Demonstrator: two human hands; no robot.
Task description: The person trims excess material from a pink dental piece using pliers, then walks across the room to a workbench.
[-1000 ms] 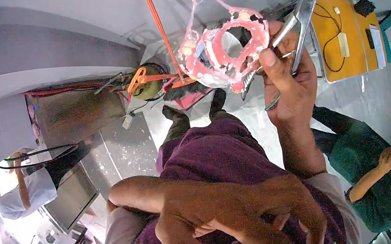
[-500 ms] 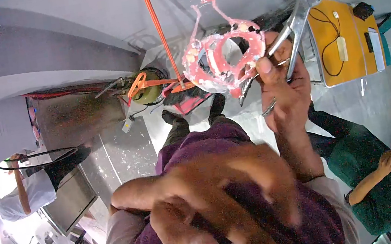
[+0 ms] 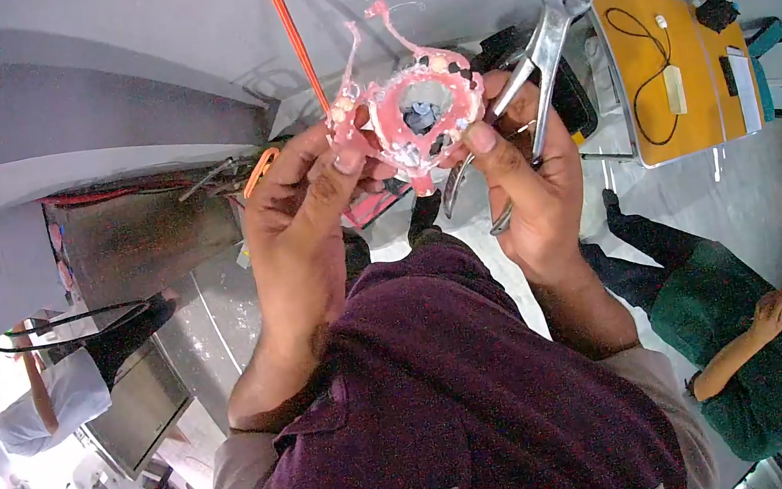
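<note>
A: In the head view, how do you hold it?

B: Your left hand (image 3: 292, 224) pinches one side of a glossy pink ring-shaped piece (image 3: 385, 126); your right hand (image 3: 532, 188) pinches the other, silver metal pliers (image 3: 541, 50) tucked in its grip. It's raised beyond your purple top (image 3: 429, 360).

A: Why so?

B: Probably two-sided support steadies it, and tucked pliers leave your fingertips usable.

A: Its look?

B: Lumpy, pale-and-dark speckled, two thin prongs upward; you can't tell its material.
</note>
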